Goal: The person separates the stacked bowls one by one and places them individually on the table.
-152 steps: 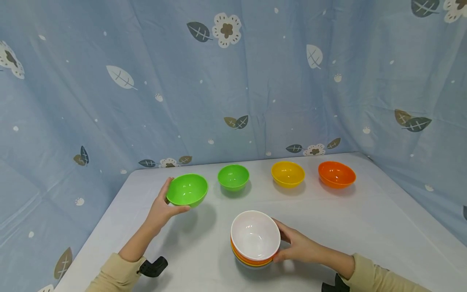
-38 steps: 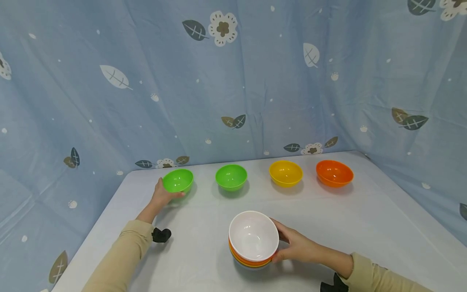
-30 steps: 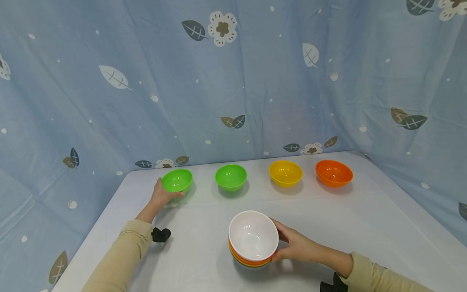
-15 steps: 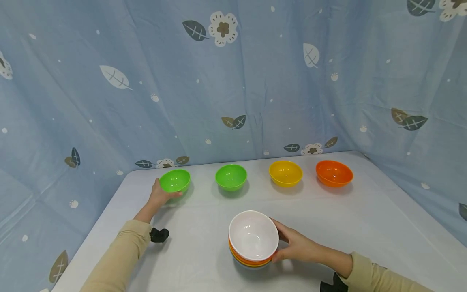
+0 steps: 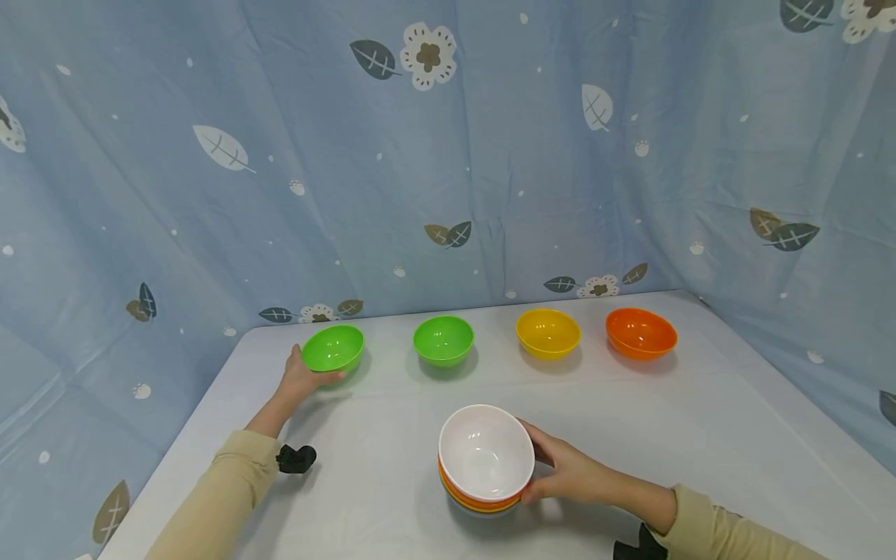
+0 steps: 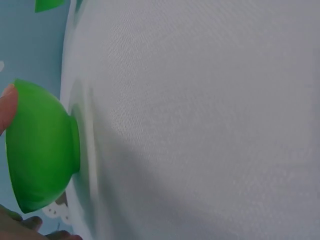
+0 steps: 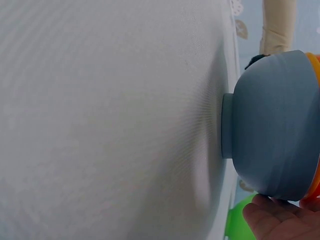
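Observation:
At the table's far left, a green bowl (image 5: pixel 334 348) sits with its foot down at the cloth. My left hand (image 5: pixel 301 381) is around its left and near side; the thumb (image 6: pixel 7 107) touches the rim, while the other fingers (image 6: pixel 22 227) lie just off the bowl in the left wrist view. Front and centre stands a stack of nested bowls: a white bowl (image 5: pixel 486 453) on top, orange and yellow rims below, and a grey-blue bowl (image 7: pixel 275 125) at the bottom. My right hand (image 5: pixel 560 469) holds the stack's right side between thumb and fingers.
Along the back of the white-covered table (image 5: pixel 392 467) stand another green bowl (image 5: pixel 444 341), a yellow bowl (image 5: pixel 548 334) and an orange bowl (image 5: pixel 641 334), spaced apart. A blue patterned curtain (image 5: pixel 315 155) hangs behind and at both sides.
My left hand has carried the green bowl to the back left and set it down, then slid it slightly left; now the hand eases off it. The right hand and stack stay put.

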Demonstrator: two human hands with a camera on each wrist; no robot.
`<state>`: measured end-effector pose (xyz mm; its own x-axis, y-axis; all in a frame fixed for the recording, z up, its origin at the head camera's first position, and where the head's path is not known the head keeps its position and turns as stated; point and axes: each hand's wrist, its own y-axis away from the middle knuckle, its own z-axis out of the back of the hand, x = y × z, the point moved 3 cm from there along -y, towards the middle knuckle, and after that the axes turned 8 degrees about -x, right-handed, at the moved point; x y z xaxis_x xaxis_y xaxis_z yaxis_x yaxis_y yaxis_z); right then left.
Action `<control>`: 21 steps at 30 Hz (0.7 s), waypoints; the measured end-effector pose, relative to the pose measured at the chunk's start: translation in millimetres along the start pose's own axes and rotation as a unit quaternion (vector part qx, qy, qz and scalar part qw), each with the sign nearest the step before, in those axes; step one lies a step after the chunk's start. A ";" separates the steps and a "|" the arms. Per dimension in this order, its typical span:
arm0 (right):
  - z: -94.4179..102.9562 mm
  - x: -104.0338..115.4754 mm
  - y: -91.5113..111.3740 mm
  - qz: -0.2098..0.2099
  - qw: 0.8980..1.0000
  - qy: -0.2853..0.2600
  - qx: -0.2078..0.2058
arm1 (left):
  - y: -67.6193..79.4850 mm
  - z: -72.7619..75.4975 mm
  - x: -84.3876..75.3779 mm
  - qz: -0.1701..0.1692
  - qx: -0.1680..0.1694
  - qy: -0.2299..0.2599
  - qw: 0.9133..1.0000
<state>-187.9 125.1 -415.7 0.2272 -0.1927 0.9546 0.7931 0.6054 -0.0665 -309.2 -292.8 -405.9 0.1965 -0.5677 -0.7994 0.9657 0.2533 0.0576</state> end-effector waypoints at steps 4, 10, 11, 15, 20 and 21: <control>0.3 1.3 -0.6 0.009 1.000 0.008 0.000 | 5.6 3.3 -2.1 -0.003 0.006 -0.003 1.000; 0.4 2.0 -1.4 0.002 1.000 0.013 -0.002 | 15.1 6.5 -4.7 -0.008 0.009 -0.022 1.000; 0.3 2.0 -1.4 -0.002 1.000 0.012 -0.002 | 16.7 6.8 -5.1 -0.008 0.009 -0.022 1.000; 0.1 2.1 -1.4 -0.008 1.000 0.012 -0.004 | 23.7 8.1 -8.4 -0.015 0.007 -0.019 1.000; 0.3 1.0 -0.9 -0.011 1.000 0.013 -0.005 | 34.3 7.8 -16.1 -0.037 0.008 -0.024 0.999; 0.3 0.9 -0.7 -0.010 1.000 0.013 -0.005 | 36.5 7.5 -18.4 -0.041 0.009 -0.024 0.999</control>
<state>-188.5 124.8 -414.7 0.2266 -0.2245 0.9478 0.8034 0.5932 -0.0516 -276.2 -279.0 -384.6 0.1235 -0.6231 -0.7723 0.9818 0.1901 0.0036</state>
